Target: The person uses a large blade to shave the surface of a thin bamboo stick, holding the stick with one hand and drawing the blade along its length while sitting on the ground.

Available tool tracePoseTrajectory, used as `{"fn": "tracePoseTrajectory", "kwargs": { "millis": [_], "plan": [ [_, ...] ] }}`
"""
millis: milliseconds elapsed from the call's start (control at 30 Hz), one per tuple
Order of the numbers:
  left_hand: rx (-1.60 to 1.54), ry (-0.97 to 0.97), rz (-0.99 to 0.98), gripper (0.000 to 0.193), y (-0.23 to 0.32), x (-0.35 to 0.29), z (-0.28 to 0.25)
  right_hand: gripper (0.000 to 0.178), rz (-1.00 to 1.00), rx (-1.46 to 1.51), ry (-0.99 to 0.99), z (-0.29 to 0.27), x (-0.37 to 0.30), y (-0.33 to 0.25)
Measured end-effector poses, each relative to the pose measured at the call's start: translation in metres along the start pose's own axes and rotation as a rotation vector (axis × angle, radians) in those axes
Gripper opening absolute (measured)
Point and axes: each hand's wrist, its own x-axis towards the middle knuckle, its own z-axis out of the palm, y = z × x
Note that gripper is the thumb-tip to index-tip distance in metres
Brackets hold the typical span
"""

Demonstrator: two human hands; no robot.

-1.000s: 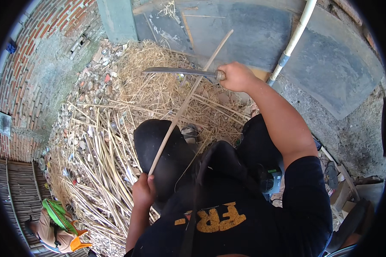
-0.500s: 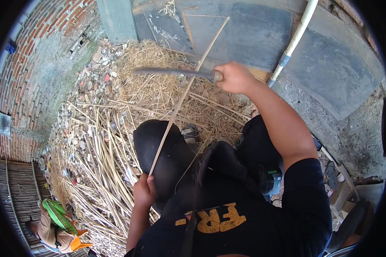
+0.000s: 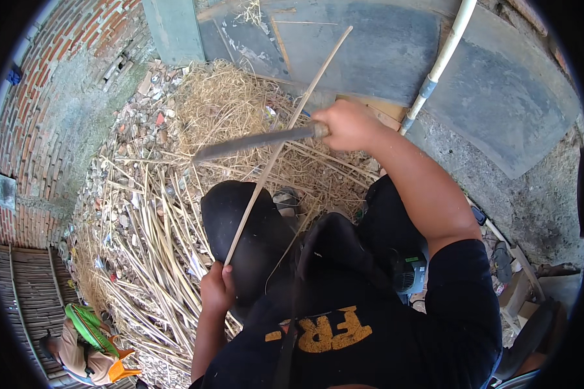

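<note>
My left hand (image 3: 218, 287) is closed round the lower end of a long, thin bamboo strip (image 3: 258, 187), which slants up and away to the right past my knee. In my right hand (image 3: 344, 125) is the handle of a machete (image 3: 253, 144). Its long dark blade points left and crosses the strip at about mid-length, seemingly against it. Whether the edge bites into the strip I cannot tell.
Many cut strips (image 3: 159, 253) lie in a heap at my left. Beyond my knees is a pile of straw-like shavings (image 3: 224, 110) on rubble. A pale pipe (image 3: 438, 71) leans at the far right, and another person (image 3: 81, 350) sits at the lower left.
The machete has slid down the strip toward me, its blade tip swinging nearer and a little left. My left hand stays in place, and the strip's far end has shifted slightly right.
</note>
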Motion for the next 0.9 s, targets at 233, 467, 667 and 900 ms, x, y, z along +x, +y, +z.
{"fn": "tracePoseTrajectory", "kwargs": {
  "millis": [233,467,667,900],
  "plan": [
    [-0.062,-0.012,-0.016,0.038,0.001,0.004,-0.002,0.030,0.244,0.285,0.247,-0.002,0.015,0.059],
    [-0.001,0.022,-0.018,0.035,0.001,-0.003,0.007,0.024,0.053,0.070,0.122,-0.010,-0.008,0.015],
    [0.034,0.093,0.018,0.039,-0.008,-0.019,0.010,0.026,0.110,0.123,0.048,-0.013,-0.004,0.028],
    [0.052,0.058,-0.027,0.035,-0.005,-0.021,0.006,0.031,0.060,-0.012,-0.033,-0.018,-0.008,0.003]
  ]
}}
